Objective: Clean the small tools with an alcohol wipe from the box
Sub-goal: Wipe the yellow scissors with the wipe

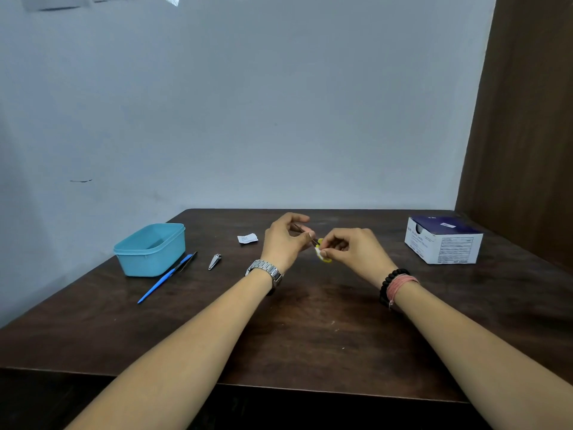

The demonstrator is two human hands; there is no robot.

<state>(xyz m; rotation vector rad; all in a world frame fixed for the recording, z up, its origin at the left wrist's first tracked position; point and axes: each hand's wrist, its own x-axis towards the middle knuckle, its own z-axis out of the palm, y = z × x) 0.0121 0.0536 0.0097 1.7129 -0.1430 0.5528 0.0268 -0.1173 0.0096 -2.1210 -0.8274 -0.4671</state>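
- A dark wooden table (310, 336) fills the lower half of the view, set against a pale grey-blue wall.
- Near the table's left edge stands an open light blue plastic container (150, 249).
- Just in front of the container, toward the near edge, lie a thin blue tool (164, 279) and a slim dark metal tool (189, 261), side by side and both slanted.
- A little to the right of them a small silver nail clipper (214, 261) lies flat on the wood.
- Farther back, left of the hands, rests a torn white wipe sachet (247, 238).
- The left hand (283, 243), with a metal wristwatch (265, 272) on its wrist, is raised over the table's middle, fingers curled, pinching a thin dark tool (305, 234) between thumb and fingertips.
- The tool's lower end has a yellow part (324, 254); what kind of tool it is cannot be told.
- The right hand (353, 251), with a black bead bracelet (389, 285) and pink thread on its wrist, meets the left hand and pinches a small white alcohol wipe (318, 251) against the tool.
- Both forearms reach in from the near edge, bare.
- Near the far right corner of the table sits the white and navy wipe box (443, 243), well apart from the hands.
- A brown wooden panel (527, 135) rises beyond the right edge.
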